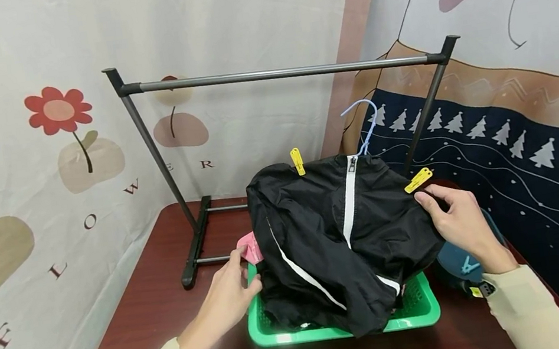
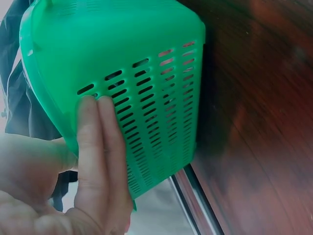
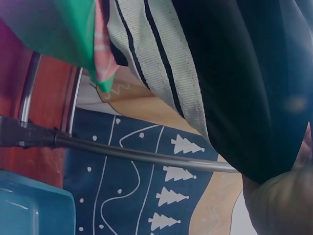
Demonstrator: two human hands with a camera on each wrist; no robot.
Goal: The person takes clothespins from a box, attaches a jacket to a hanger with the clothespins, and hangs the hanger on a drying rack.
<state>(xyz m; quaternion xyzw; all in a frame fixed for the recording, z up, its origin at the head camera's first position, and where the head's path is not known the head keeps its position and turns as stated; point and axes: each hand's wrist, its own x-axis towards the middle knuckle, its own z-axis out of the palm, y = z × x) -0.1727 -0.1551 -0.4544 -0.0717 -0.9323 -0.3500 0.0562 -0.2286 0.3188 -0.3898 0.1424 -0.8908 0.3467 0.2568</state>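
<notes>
A black, smooth cloth jacket with a white zip [image 1: 336, 217] lies draped over a green plastic basket with slots in its sides [image 1: 418, 321]. The jacket hides most of what is in the basket. Only the hook of a light blue hanger [image 1: 374, 116] pokes out at the neck; the rest is hidden inside.

The right hand [image 1: 460, 223] pinches the jacket's edge between thumb and finger, just beside a yellow plastic clip [image 1: 418, 180]. Its other fingers are hard to see, and the right wrist view cuts most of this hand off. Another yellow clip [image 1: 297, 162] sits on the other shoulder. Any tiny marks on the clips are too small to read.

The left hand [image 1: 228, 294] is by the basket's side, near a pink scrap of something [image 1: 250, 247] that is mostly hidden. The thumb is apart from the fingers. The left wrist view shows two straight fingers, close together, against the basket.

Behind stands a grey metal rack [image 1: 271, 74]. A blue tub [image 3: 49, 210] is partly covered by the right hand and cut off in the right wrist view.

The pale wall cloth [image 1: 236, 19] spells "FLOWER" in spread-out letters. The rack's leg partly covers the "E".
</notes>
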